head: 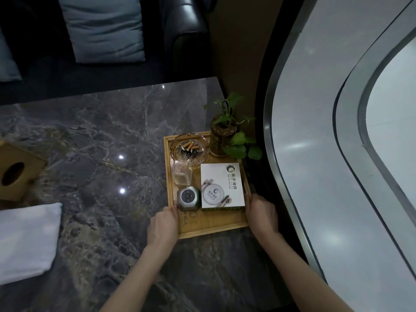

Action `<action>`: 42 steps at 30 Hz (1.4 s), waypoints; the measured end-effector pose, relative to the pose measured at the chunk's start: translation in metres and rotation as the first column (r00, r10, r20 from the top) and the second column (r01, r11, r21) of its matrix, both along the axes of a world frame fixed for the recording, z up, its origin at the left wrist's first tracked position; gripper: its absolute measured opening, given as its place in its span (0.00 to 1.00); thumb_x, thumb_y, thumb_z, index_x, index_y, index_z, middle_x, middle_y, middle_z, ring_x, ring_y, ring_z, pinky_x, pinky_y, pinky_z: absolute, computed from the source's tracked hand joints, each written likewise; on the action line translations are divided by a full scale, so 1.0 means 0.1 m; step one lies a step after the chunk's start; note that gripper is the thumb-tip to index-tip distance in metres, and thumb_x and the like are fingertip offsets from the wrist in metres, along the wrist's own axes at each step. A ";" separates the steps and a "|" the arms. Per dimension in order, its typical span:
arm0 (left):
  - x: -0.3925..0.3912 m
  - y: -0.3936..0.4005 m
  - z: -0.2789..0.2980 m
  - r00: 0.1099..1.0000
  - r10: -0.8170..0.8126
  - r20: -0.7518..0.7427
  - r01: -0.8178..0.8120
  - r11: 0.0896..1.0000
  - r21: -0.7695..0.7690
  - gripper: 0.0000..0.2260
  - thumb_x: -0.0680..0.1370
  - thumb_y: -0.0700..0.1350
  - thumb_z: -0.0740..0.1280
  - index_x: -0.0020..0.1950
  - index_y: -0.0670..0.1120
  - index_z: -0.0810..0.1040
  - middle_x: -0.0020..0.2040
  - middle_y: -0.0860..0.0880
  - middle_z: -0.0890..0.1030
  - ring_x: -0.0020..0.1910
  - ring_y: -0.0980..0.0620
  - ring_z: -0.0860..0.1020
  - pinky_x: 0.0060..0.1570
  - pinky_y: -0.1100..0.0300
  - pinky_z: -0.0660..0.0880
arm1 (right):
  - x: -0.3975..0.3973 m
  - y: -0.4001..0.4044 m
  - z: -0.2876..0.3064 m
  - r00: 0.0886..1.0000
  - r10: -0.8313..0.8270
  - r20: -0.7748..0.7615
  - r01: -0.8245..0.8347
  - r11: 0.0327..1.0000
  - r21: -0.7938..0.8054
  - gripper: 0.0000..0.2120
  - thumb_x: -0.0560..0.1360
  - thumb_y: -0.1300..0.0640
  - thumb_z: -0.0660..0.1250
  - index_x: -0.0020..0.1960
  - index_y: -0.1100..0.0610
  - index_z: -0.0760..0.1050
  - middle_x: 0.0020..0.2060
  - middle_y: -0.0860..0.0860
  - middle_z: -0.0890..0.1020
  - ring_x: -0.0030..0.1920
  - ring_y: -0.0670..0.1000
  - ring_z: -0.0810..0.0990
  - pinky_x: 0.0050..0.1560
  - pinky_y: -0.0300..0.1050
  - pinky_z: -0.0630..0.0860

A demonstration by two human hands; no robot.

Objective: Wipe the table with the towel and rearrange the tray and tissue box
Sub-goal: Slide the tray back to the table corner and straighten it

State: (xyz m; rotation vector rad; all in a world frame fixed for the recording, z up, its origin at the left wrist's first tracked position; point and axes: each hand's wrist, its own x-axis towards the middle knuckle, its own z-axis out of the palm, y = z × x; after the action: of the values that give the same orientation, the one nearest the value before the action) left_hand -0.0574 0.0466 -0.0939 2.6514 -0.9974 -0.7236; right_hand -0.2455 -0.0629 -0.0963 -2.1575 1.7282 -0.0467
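A wooden tray [213,228] sits at the right edge of the dark marble table [101,136]. It carries a glass ashtray with cigarette butts, a small glass, a grey call device, a white printed box and a potted plant. My left hand [163,226] grips the tray's left rim near the front. My right hand [262,213] grips its right rim. A folded white towel [27,239] lies at the table's left edge. The wooden tissue box [15,172] stands behind the towel, partly cut off by the frame.
A dark leather sofa [184,30] with grey-blue cushions [103,28] stands beyond the table's far edge. A curved grey wall and window ledge [315,154] run close along the table's right side.
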 end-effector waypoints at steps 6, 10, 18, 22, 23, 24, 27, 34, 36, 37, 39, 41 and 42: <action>0.02 -0.02 0.03 0.998 -0.055 0.004 0.055 0.997 0.057 0.19 0.81 0.48 0.49 0.51 0.38 0.75 0.52 0.37 0.80 0.53 0.37 0.77 0.50 0.48 0.71 | 0.05 0.04 -0.05 0.999 0.018 -0.047 -0.019 1.000 -0.021 0.12 0.77 0.61 0.63 0.41 0.70 0.77 0.36 0.66 0.81 0.33 0.63 0.81 0.28 0.46 0.68; -0.01 -0.01 0.01 0.997 -0.073 0.010 0.072 0.995 0.074 0.20 0.81 0.49 0.49 0.50 0.38 0.76 0.52 0.37 0.81 0.53 0.38 0.78 0.51 0.49 0.72 | 0.02 0.03 -0.05 0.996 -0.004 -0.087 0.002 1.000 -0.019 0.10 0.78 0.63 0.59 0.47 0.69 0.75 0.43 0.65 0.81 0.42 0.63 0.81 0.33 0.47 0.68; -0.07 0.05 -0.04 0.996 -0.082 0.037 0.079 0.994 0.075 0.18 0.80 0.51 0.50 0.51 0.39 0.73 0.50 0.38 0.80 0.50 0.38 0.78 0.47 0.48 0.73 | 0.00 0.06 0.04 0.983 0.019 -0.181 -0.014 1.000 0.025 0.13 0.76 0.71 0.53 0.56 0.66 0.72 0.53 0.62 0.78 0.53 0.60 0.78 0.45 0.50 0.75; -0.20 0.23 0.02 0.998 -0.045 0.051 0.051 0.992 -0.119 0.09 0.79 0.46 0.57 0.53 0.42 0.69 0.50 0.41 0.77 0.47 0.43 0.78 0.42 0.53 0.72 | -0.07 0.23 0.05 0.991 -0.005 -0.136 0.008 1.000 0.021 0.16 0.75 0.71 0.55 0.61 0.65 0.69 0.55 0.60 0.76 0.56 0.59 0.76 0.48 0.49 0.75; -0.24 0.31 0.01 0.996 -0.068 0.059 0.077 0.980 -0.181 0.09 0.78 0.44 0.59 0.56 0.41 0.69 0.53 0.42 0.75 0.50 0.44 0.77 0.45 0.55 0.72 | -0.10 0.30 0.04 0.993 0.000 -0.116 0.001 1.000 0.003 0.18 0.74 0.70 0.56 0.64 0.65 0.67 0.56 0.61 0.76 0.57 0.59 0.75 0.49 0.50 0.75; -0.27 0.39 -0.02 0.991 -0.107 0.080 0.123 0.968 -0.219 0.14 0.77 0.43 0.61 0.61 0.41 0.67 0.57 0.41 0.74 0.55 0.45 0.75 0.51 0.55 0.73 | -0.12 0.38 0.01 0.995 0.007 -0.099 -0.008 1.000 -0.014 0.21 0.73 0.70 0.57 0.66 0.66 0.66 0.57 0.62 0.76 0.57 0.60 0.74 0.50 0.51 0.75; -0.41 0.62 -0.13 0.966 -0.219 0.135 0.242 0.951 -0.192 0.28 0.78 0.51 0.56 0.74 0.40 0.53 0.75 0.41 0.57 0.74 0.45 0.58 0.71 0.53 0.57 | -0.22 0.64 -0.14 0.995 0.081 -0.054 -0.082 0.996 -0.026 0.27 0.70 0.68 0.63 0.68 0.66 0.65 0.64 0.65 0.72 0.62 0.65 0.72 0.56 0.57 0.74; -0.57 0.81 -0.34 0.948 -0.270 0.170 0.282 0.958 -0.051 0.34 0.76 0.63 0.34 0.73 0.41 0.42 0.75 0.44 0.47 0.74 0.50 0.44 0.71 0.54 0.43 | -0.48 0.91 -0.28 0.968 0.250 -0.026 -0.250 0.968 0.000 0.29 0.76 0.46 0.43 0.75 0.52 0.46 0.75 0.49 0.51 0.74 0.45 0.46 0.72 0.46 0.38; -0.57 0.80 -0.34 0.950 -0.283 0.129 0.290 0.956 -0.041 0.37 0.72 0.66 0.29 0.73 0.43 0.36 0.75 0.45 0.40 0.74 0.51 0.39 0.73 0.54 0.39 | -0.48 0.91 -0.29 0.965 0.263 -0.020 -0.263 0.965 0.002 0.30 0.76 0.43 0.41 0.75 0.53 0.41 0.74 0.48 0.46 0.74 0.44 0.42 0.72 0.46 0.35; -0.57 0.79 -0.34 0.955 -0.277 0.102 0.283 0.958 -0.044 0.39 0.69 0.67 0.27 0.72 0.43 0.34 0.74 0.46 0.37 0.74 0.52 0.37 0.72 0.55 0.37 | -0.47 0.92 -0.29 0.966 0.258 -0.013 -0.257 0.966 0.002 0.30 0.76 0.42 0.41 0.74 0.53 0.40 0.74 0.48 0.44 0.74 0.45 0.42 0.72 0.45 0.34; -0.57 0.78 -0.31 0.961 -0.264 0.080 0.269 0.962 -0.054 0.41 0.67 0.68 0.25 0.71 0.42 0.32 0.73 0.46 0.34 0.73 0.52 0.35 0.72 0.56 0.35 | -0.44 0.94 -0.29 0.970 0.243 -0.019 -0.242 0.970 0.024 0.32 0.76 0.38 0.38 0.73 0.53 0.36 0.74 0.48 0.41 0.74 0.45 0.39 0.71 0.44 0.31; -0.56 0.76 -0.30 0.959 -0.276 0.068 0.278 0.960 -0.027 0.42 0.66 0.68 0.23 0.71 0.42 0.31 0.73 0.46 0.32 0.73 0.52 0.34 0.71 0.56 0.35 | -0.42 0.96 -0.29 0.973 0.231 -0.022 -0.230 0.972 0.042 0.33 0.74 0.36 0.33 0.72 0.53 0.33 0.74 0.48 0.39 0.74 0.45 0.37 0.71 0.43 0.29; -0.56 0.75 -0.30 0.957 -0.281 0.068 0.283 0.959 -0.018 0.42 0.65 0.68 0.23 0.71 0.42 0.31 0.73 0.46 0.32 0.72 0.52 0.33 0.71 0.55 0.35 | -0.41 0.96 -0.29 0.974 0.224 -0.019 -0.223 0.974 0.043 0.34 0.73 0.35 0.32 0.72 0.54 0.33 0.73 0.48 0.38 0.74 0.45 0.36 0.70 0.43 0.29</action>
State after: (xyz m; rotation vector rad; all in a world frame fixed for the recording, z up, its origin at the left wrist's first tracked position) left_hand -0.1129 0.1215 -0.1236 2.5512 -1.4131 -0.6750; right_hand -0.2865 0.0330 -0.1251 -2.3160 1.4747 0.0739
